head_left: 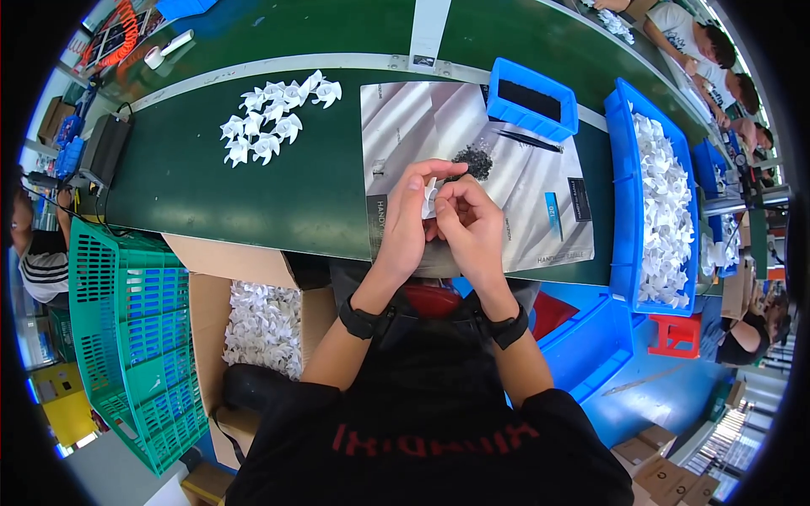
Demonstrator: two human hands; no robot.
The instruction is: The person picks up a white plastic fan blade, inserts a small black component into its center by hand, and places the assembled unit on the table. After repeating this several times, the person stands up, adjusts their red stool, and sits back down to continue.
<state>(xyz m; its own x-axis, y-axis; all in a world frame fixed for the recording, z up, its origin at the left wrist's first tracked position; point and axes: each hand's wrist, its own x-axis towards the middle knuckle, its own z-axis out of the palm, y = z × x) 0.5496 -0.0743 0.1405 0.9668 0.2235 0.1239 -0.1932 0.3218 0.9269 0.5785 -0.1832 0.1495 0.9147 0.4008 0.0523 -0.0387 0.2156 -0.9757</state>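
Observation:
Over a printed silvery sheet (405, 118), both hands meet around a small white bladed plastic piece (429, 199), fan-like in shape. My left hand (402, 226) is closed on it from the left side. Fingers of my right hand (472, 226) pinch at its right edge; whether a tiny part sits between them is hidden. Just beyond the fingertips lies a heap of small black parts (477, 160). Dark tweezers (528, 141) rest beside a blue bin (544, 127) that holds more black bits. Several similar white bladed pieces (268, 118) lie grouped on the green table at left.
A long blue tray (618, 185) full of white pieces stands at the right. Below the table's left edge are a cardboard box (207, 312) of white pieces and a green crate (160, 320). A red stool (675, 336) and other people are off to the right.

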